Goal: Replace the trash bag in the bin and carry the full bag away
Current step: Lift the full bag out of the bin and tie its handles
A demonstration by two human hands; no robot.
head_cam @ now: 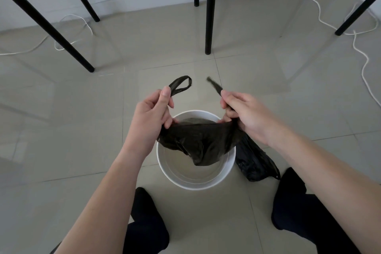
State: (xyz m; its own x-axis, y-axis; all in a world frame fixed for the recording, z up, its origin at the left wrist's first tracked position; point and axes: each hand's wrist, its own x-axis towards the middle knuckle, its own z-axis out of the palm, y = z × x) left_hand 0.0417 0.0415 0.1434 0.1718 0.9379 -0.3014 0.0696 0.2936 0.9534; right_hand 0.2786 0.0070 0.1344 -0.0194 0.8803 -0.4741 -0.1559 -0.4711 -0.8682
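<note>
Cable, white, loops across the tiled floor at ten o'clock from the white bin, passing behind a slanted black leg; a second black leg stands at twelve o'clock, beyond the bin. The left grip is above the bin's rim at ten o'clock, thumb and fingers curled and pinching one side of a thin black bag, whose handle loop sticks up past the thumb. The bag hangs slack between both grips over the bin's mouth, its lower end dipping inside; the bin's pale inner wall shows beneath it. The right grip is at two o'clock over the rim, fingers curled round the bag's other side, with the other handle poking out toward twelve o'clock, blurred. A filled black bag lies on the floor at three o'clock, just beside the bin, partly hidden under the right forearm. The left foot stands at seven o'clock, the right foot at four o'clock, both dark. Another white cable snakes along the floor at two o'clock, far right
</note>
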